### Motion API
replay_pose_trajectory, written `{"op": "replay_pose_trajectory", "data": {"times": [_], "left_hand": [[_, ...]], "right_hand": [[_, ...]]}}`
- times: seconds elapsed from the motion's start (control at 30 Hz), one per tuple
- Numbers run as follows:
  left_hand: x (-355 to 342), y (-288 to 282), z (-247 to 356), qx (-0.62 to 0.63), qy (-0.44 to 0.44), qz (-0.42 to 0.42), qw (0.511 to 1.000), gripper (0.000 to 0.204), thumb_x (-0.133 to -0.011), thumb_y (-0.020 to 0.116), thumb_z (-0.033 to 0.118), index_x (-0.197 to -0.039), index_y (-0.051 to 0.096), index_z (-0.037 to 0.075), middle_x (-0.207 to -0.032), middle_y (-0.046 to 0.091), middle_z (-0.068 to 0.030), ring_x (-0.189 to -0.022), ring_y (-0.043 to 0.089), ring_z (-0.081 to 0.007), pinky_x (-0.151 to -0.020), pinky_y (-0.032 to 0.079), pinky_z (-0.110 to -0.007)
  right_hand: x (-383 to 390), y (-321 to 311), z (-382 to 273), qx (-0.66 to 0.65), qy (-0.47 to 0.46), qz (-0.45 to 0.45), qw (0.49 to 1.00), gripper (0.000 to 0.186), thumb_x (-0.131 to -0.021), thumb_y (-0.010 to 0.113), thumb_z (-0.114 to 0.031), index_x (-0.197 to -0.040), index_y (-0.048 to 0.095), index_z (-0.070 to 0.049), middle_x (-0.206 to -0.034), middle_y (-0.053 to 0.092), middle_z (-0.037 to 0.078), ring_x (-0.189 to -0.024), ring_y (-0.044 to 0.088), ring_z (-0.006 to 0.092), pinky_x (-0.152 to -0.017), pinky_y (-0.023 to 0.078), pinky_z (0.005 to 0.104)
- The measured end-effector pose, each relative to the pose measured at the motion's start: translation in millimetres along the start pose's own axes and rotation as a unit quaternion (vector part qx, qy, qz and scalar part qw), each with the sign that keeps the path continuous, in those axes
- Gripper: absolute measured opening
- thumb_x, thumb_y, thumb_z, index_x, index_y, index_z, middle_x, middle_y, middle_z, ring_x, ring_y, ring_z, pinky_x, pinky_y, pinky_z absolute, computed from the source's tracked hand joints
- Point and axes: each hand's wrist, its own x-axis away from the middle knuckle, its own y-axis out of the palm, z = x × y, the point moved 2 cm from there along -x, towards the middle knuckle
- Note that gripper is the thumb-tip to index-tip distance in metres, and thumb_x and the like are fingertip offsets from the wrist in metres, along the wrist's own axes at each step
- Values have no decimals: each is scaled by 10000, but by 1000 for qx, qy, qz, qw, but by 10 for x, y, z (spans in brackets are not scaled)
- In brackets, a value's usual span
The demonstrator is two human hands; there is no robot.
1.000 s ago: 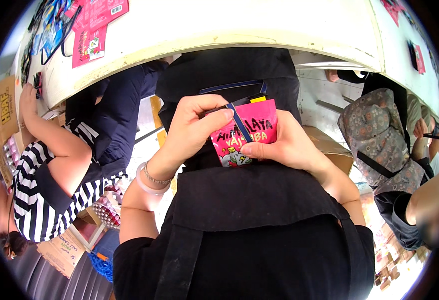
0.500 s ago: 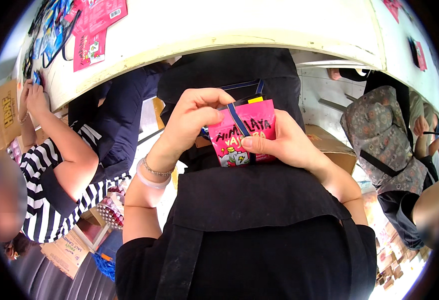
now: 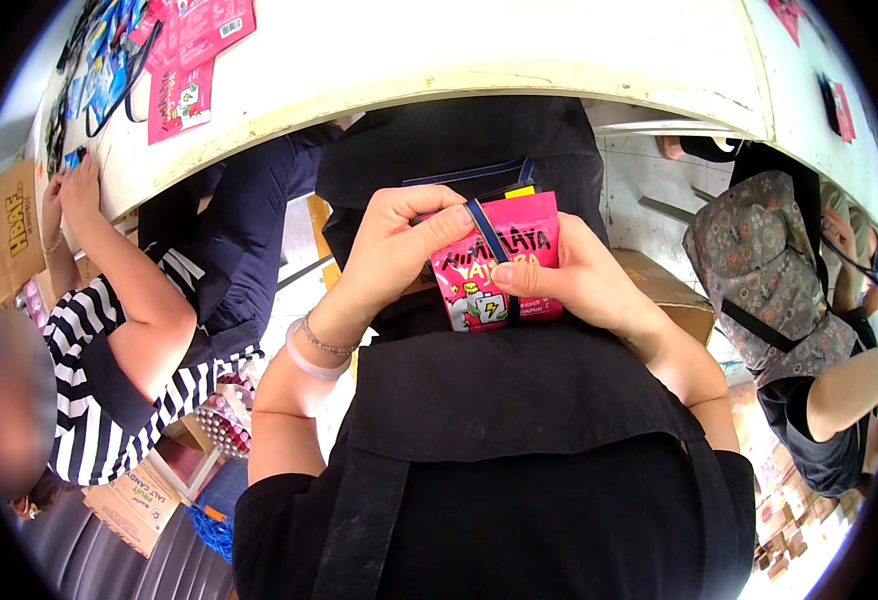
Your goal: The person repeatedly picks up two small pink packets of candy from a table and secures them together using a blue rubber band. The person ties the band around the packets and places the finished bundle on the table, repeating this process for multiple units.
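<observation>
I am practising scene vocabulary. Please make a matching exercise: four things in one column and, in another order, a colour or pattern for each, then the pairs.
Things:
1. packet held in both hands
2. strap across the packet
3. co-worker's shirt on the left
4. wristband on the left wrist

Colours:
A. black and white stripes
B. pale pink
C. bright pink
D. dark blue

Pairs: 1-C, 2-D, 3-A, 4-B
</observation>
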Motion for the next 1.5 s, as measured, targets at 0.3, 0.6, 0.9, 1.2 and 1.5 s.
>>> {"op": "replay_pose_trajectory", "data": {"times": [0.3, 0.6, 0.9, 1.2, 1.5], "left_hand": [[37, 3, 35, -227, 134, 1, 965, 170, -898, 614, 123, -826, 646, -27, -664, 597, -33, -614, 530, -66, -551, 419, -220], [44, 27, -8, -189, 128, 78, 970, 239, -952, 559, 179, -787, 560, 7, -641, 524, 21, -626, 424, -9, -527, 337, -198], [54, -17, 212, -374, 168, -28, 912, 177, -971, 516, 153, -923, 571, -8, -663, 552, -30, -607, 483, -51, -544, 392, -220], [3, 37, 243, -425, 234, -36, 874, 174, -944, 558, 149, -885, 593, -11, -653, 557, -47, -594, 505, -61, -543, 404, -230], [-75, -6, 178, -290, 72, -101, 949, 198, -964, 549, 174, -881, 579, -4, -722, 530, 49, -665, 445, -2, -578, 376, -177]], "right_hand": [[19, 21, 44, -62, 23, -11, 998, 325, -846, 681, -96, -1138, 585, 9, -997, 664, 60, -894, 605, 104, -819, 483, 272], [37, 49, 75, 38, 9, 32, 999, 336, -790, 749, -146, -1060, 611, -2, -928, 670, 33, -838, 600, 82, -776, 491, 268], [62, 64, 120, -84, 7, -11, 996, 412, -941, 589, -222, -1234, 478, 46, -1117, 613, 88, -997, 576, 113, -885, 467, 282], [69, 63, 148, -36, -21, 44, 998, 333, -981, 519, -259, -1144, 568, 28, -1023, 644, 66, -913, 585, 78, -822, 476, 253], [115, -411, -108, 283, -81, -40, 955, 450, -1010, 408, -361, -915, 579, 44, -820, 598, 95, -724, 568, 162, -654, 469, 317]]}}
